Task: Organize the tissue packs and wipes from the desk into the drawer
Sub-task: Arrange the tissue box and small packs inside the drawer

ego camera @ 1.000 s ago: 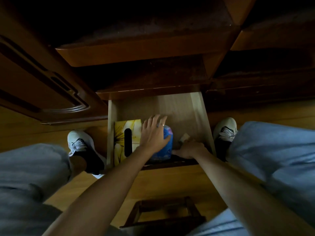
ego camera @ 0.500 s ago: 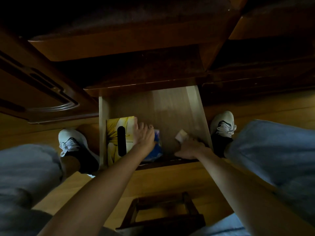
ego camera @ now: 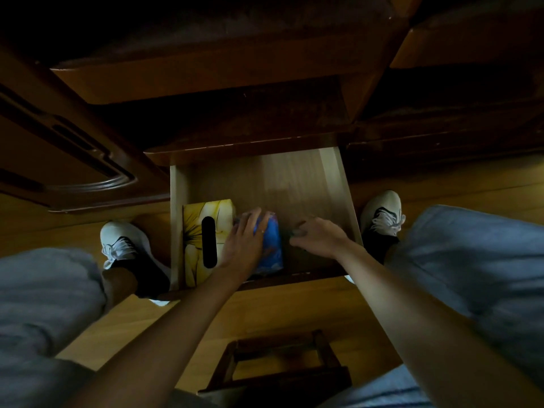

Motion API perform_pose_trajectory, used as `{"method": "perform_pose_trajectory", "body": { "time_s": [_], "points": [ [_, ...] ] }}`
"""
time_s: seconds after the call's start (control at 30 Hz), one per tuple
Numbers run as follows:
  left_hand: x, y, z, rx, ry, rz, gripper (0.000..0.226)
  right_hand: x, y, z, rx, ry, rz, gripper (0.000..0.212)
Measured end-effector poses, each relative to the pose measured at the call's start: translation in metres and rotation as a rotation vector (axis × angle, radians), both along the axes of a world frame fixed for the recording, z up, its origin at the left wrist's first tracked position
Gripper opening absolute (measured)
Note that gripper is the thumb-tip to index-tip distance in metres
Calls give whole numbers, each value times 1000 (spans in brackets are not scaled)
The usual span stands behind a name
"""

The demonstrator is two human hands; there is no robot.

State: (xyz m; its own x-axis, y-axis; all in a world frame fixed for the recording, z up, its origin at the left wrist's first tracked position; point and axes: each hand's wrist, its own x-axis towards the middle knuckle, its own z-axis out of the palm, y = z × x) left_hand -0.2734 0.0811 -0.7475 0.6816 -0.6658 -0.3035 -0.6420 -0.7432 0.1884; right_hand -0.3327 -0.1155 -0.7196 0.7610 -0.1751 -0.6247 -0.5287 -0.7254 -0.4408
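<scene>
Dim wood floor under you, drawer pulled open. Your left hand lies flat-fingered on the blue pack beside the yellow tissue box; your right hand hovers loosely curled, gripping nothing. Pack's probably soft, light and slick, so pinch its edges.

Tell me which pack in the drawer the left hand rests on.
The blue pack, in the middle of the drawer; the left hand lies on it. The yellow tissue box beside it sits against the drawer's left wall.
</scene>
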Motion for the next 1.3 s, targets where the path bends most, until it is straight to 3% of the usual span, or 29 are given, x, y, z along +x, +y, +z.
{"method": "perform_pose_trajectory", "body": {
  "time_s": [0.1, 0.17, 0.37, 0.47, 0.6, 0.73, 0.83, 0.9, 0.97, 1.13, 1.2, 1.3],
  "points": [
    [-1, 8, -2, 229, 20, -135, 91, -5, 5, -7, -20, -97, -127, 57],
    [3, 4, 1, 279, 13, -149, 90, -9, 8, -13, -12, -128, -180, 75],
    [4, -15, 10, 370, 16, -77, 61, -13, 17, -16, 355, -22, -392, 102],
    [1, -17, 8, 372, 25, -56, 57, -19, 19, -18, 483, 20, -404, 95],
    [0, -20, 9, 372, 70, -20, 57, -24, 15, -17, 399, -40, -439, 75],
    [-1, -22, 11, 409, 103, -33, 64, -23, 6, -11, 344, -217, -643, 52],
    [2, -16, 13, 422, 89, -99, 70, -19, -2, -13, 308, -221, -773, 32],
    [5, -8, 13, 381, 63, -160, 79, -17, -6, -19, 244, -130, -632, 29],
    [5, 0, 14, 325, 15, -192, 86, -16, -3, -25, 172, 17, -349, 33],
    [-2, 6, 18, 179, -133, -138, 54, -15, 3, -29, -227, 219, 114, 46],
    [-4, 1, 19, 100, -177, -151, 50, -15, 5, -31, -386, 217, 170, 47],
    [-5, -10, 19, -12, -187, -228, 54, -8, 11, -28, -558, 4, 111, 35]
  ]
}}
